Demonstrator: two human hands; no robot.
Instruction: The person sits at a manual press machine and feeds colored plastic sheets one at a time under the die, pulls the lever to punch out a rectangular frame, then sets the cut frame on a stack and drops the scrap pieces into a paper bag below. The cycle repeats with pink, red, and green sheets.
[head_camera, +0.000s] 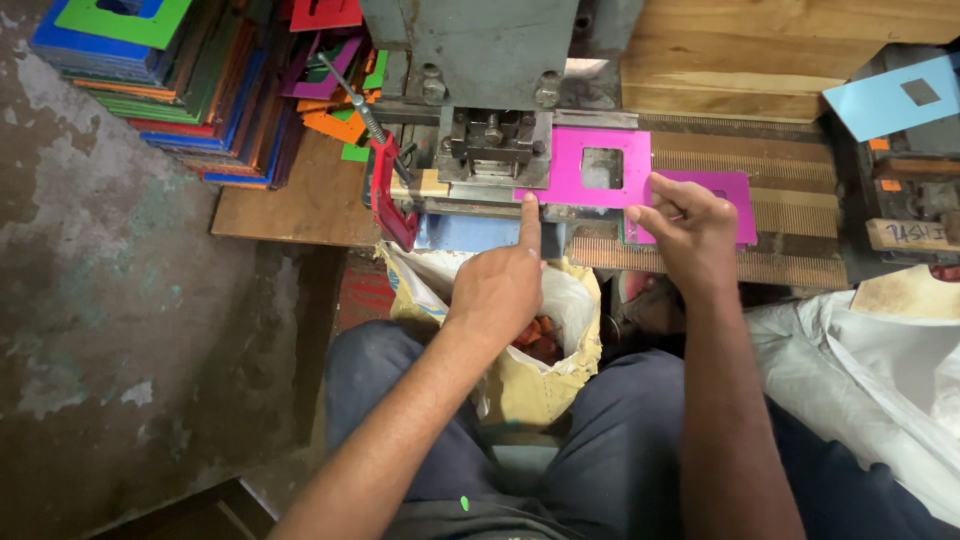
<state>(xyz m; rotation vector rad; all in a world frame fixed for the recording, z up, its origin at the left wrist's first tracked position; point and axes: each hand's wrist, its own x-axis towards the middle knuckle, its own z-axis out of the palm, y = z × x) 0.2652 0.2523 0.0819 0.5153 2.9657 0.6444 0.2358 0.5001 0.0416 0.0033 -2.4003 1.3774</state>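
Seated view over your knees, facing a grey metal punch press (495, 60) on a wooden bench (300, 205).

Left hand (500, 285): index finger stretched forward, its tip pressing on the near left corner of the bright pink flat plastic sheet with a square cut-out (590, 167); the other fingers are curled into the palm. The single fingertip seems placed to pin the sheet against the press bed, just beside the dark steel die block (492, 145), so that it does not shift.

Right hand (690, 230): fingers loosely bent and slightly spread, fingertips resting at the pink sheet's right edge and over a second, magenta flat sheet (735, 200) lying just right of it on the ribbed wooden ledge (800, 160). Whether you pinch an edge or merely steady it cannot be told, since the knuckles hide the fingertips.

The pink sheet lies flat on the bed, its left edge tucked under the die block, its cut-out clear of the tool.

A red metal clamp (385, 190) grips the bench edge left of the die, apparently holding a stop or fixture in place. Between your knees stands an open yellow-and-white sack (570, 340) with orange offcuts inside, set directly below the bed where scrap would drop. A stack of coloured sheets (170, 90) leans at far left; a light blue sheet with a small square hole (885, 100) rests at far right.
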